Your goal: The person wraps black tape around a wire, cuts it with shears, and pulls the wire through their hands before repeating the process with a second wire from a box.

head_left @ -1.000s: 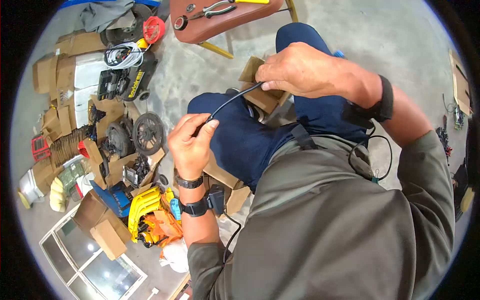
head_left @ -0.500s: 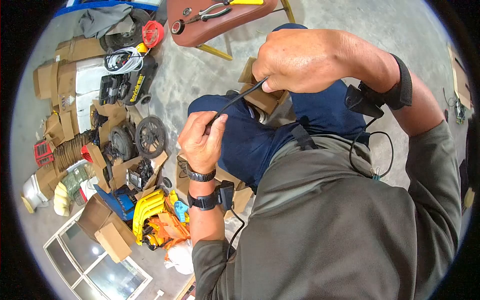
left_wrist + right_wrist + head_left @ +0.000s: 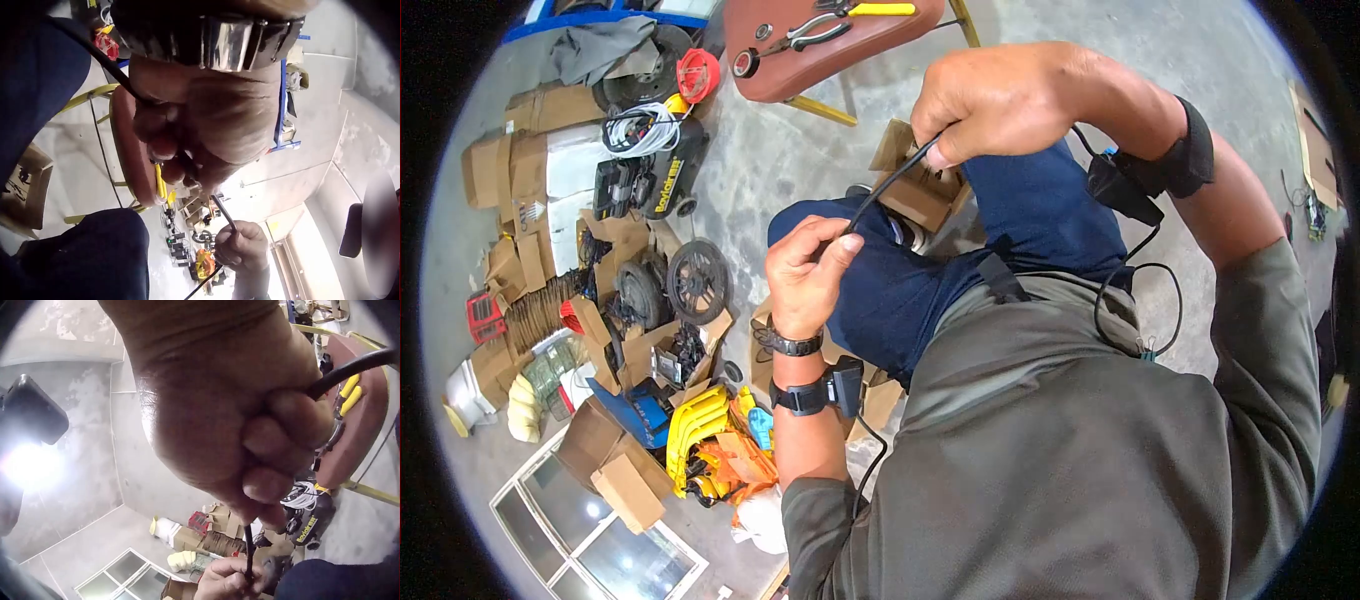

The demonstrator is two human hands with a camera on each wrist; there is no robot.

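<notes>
Over my lap, between my two hands, is the black cable (image 3: 880, 190) — a short length of it spans the gap, bowed only slightly. My left hand (image 3: 805, 285) grips it with the thumb laid along the top and the fingers curled round; my right hand (image 3: 1000, 100), farther out, pinches it by thumb and forefinger, the other fingers folded in.

I judge the step to be handling this stretch, perhaps straightening it or feeling along it; I can't tell which. What it calls for next, I'd say, is a steady hold at one end while the other grip slides or shifts, without a sharp kink.

The cable looks smooth, round and evenly dark, and I make out no bare wire or break. From the wrists I see it run on past both fists — neither end shows. Past my knees stands the stool (image 3: 830, 65), with the pliers (image 3: 793, 41) lying on it, untouched. The open box (image 3: 920, 205) sits on the floor beneath.
</notes>
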